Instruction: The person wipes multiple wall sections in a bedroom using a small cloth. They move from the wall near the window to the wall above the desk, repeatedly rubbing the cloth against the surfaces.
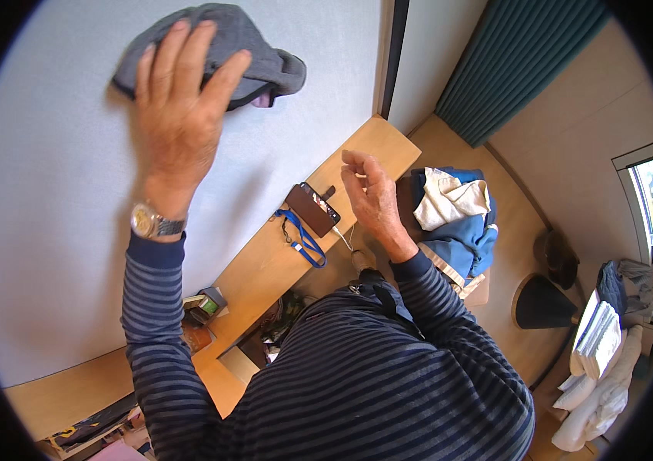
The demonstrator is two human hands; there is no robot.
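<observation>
A dark grey cloth cap (226,27) is up against the pale wall at the upper left. My left hand (184,107) is on it, fingers and thumb spread over the crown and gripping the cloth; a wristwatch is on that wrist. Whether anything behind the cap supports it is hidden. Lower and to the right, my right hand (372,196) is in the air beside the wooden ledge, loosely curled with fingers apart and nothing in it. Close to it on the ledge lie a phone in a brown flip case (312,212) and a blue lanyard (307,250).
The narrow wooden ledge (253,284) runs along the wall. Folded clothes (457,223) are piled right of my right hand. Farther right are a dark cone-shaped object (538,301), white papers (598,338) and a window (649,196). A pleated green curtain (522,61) hangs at the upper right.
</observation>
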